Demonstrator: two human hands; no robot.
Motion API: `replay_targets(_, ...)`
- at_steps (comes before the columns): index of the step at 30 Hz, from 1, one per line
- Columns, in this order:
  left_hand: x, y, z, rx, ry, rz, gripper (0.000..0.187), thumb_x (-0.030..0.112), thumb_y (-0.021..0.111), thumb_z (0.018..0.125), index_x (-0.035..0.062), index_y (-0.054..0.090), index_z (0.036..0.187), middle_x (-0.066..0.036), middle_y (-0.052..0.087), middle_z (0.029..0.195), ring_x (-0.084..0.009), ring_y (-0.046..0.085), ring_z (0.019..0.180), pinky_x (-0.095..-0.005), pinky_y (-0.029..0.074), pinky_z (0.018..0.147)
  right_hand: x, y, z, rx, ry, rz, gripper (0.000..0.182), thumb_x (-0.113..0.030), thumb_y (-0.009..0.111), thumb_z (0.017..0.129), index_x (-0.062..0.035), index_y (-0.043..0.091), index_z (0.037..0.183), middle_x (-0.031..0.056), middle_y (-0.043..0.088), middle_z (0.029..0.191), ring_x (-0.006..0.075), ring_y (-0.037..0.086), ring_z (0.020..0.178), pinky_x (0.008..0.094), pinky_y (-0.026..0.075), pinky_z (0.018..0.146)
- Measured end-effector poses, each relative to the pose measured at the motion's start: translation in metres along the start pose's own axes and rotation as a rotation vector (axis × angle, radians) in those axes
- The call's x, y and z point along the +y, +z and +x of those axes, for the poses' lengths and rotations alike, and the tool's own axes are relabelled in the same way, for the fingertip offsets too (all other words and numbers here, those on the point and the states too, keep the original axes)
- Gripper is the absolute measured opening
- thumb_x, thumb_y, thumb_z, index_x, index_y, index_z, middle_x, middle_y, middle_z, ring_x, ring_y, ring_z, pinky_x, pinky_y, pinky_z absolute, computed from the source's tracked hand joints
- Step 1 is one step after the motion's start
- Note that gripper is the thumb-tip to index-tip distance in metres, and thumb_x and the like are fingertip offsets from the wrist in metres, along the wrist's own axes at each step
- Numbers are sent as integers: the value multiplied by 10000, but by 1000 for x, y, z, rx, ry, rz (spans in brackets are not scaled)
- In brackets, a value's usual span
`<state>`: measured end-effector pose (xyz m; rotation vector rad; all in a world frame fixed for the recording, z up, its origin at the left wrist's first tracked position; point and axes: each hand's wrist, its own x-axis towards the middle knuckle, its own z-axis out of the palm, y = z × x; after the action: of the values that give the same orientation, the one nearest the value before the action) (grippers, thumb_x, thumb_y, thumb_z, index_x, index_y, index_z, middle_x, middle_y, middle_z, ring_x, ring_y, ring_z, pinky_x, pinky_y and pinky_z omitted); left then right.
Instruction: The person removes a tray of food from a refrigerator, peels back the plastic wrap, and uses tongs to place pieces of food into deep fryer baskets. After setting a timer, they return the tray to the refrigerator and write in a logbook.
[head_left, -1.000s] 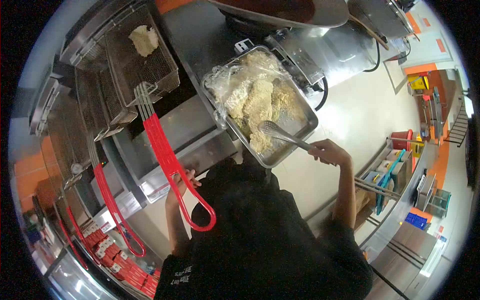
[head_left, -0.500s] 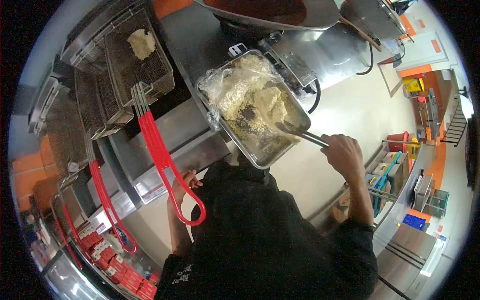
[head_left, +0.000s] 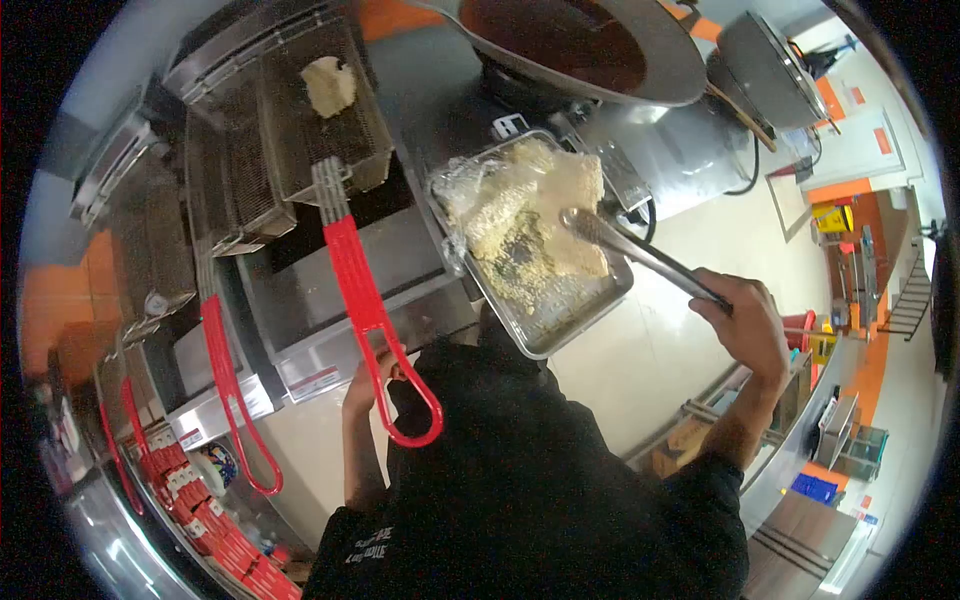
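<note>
My right hand [head_left: 745,315] is closed round the metal tongs [head_left: 655,258], whose tips lie over a flat, pale, crumb-coated piece of food [head_left: 572,188] in the metal tray [head_left: 537,350]. Yellowish crumbs [head_left: 525,280] cover part of the tray bottom, and clear plastic film [head_left: 457,200] is bunched along its left side. My left hand [head_left: 368,385] is low beside the fryer's front edge, behind the red handle [head_left: 358,290] of a fryer basket. That handle partly covers its fingers, which look loosely apart and hold nothing.
One pale coated piece [head_left: 330,87] lies in the fryer basket [head_left: 375,150]; another basket [head_left: 235,180] hangs to its left. A large pan [head_left: 680,75] of dark reddish liquid stands beyond the tray. Red-and-white boxes [head_left: 225,540] are stacked at lower left, shelving [head_left: 700,425] at right.
The tongs and my right hand have shifted right, and the coated piece now lies spread flatter across the tray's right side. The whole view has shifted slightly; my left hand stays by the handle.
</note>
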<state>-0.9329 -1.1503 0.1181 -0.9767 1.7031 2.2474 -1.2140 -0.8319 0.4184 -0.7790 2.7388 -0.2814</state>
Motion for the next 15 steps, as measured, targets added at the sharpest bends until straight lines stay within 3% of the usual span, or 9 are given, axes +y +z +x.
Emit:
replay_targets(3, -1, -5, -4, 19, -40, -31, 261, 271, 532, 884, 18, 568, 827, -39, 569, 670, -146, 603, 624, -260, 478, 572, -25, -12, 27, 63, -123, 85, 302, -166, 662, 741, -25, 610, 1003, 183, 623, 836, 322, 612, 733, 354, 471, 668)
replay_targets(5, 0, -10, -13, 40, 6, -37, 280, 288, 539, 879, 15, 582, 831, -40, 575, 674, -142, 601, 625, -257, 474, 566, -44, -16, 54, 111, -201, 42, 344, -174, 674, 757, 33, 596, 1020, 193, 635, 868, 267, 622, 732, 305, 468, 696)
replay_targets(7, 6, -11, -29, 111, 17, -75, 345, 343, 555, 867, 12, 583, 776, -49, 564, 633, -164, 610, 606, -261, 479, 574, -75, -20, 84, 201, -367, 25, 370, -235, 662, 773, 22, 600, 1032, 203, 630, 928, 275, 627, 806, 324, 465, 734)
replay_targets(8, 1, -16, -33, 149, 24, -77, 352, 345, 557, 866, 10, 577, 762, -56, 563, 627, -168, 610, 606, -264, 481, 576, -91, -18, 101, 263, -437, 20, 357, -238, 646, 768, 1, 605, 1029, 206, 622, 909, 339, 617, 804, 371, 464, 725)
replay_targets(10, -2, -18, -45, 234, 9, -114, 357, 336, 565, 862, 8, 555, 722, -67, 557, 613, -178, 610, 606, -276, 491, 584, -126, -15, 138, 212, -563, 98, 317, -262, 621, 785, -13, 625, 982, 208, 625, 877, 343, 615, 822, 398, 465, 731)
replay_targets(12, -8, -22, -54, 271, 6, -177, 352, 330, 567, 859, 7, 551, 719, -68, 549, 614, -182, 611, 609, -283, 497, 591, -143, 9, 194, 347, -760, 59, 297, -280, 613, 782, -16, 642, 915, 205, 627, 822, 347, 612, 805, 421, 467, 732)
replay_targets(14, -29, -30, -58, 297, 9, -235, 358, 341, 570, 851, 12, 545, 714, -70, 535, 626, -192, 606, 616, -299, 507, 608, -188, 14, 228, 114, -702, -97, 366, -306, 606, 791, -5, 620, 1000, 236, 613, 887, 339, 606, 858, 383, 456, 764)
replay_targets(15, -31, -31, -63, 306, 17, -242, 362, 346, 570, 850, 12, 544, 712, -70, 533, 629, -194, 604, 619, -303, 507, 613, -207, 20, 243, 19, -709, -116, 366, -310, 610, 780, 3, 626, 971, 240, 611, 876, 347, 604, 839, 399, 456, 754)
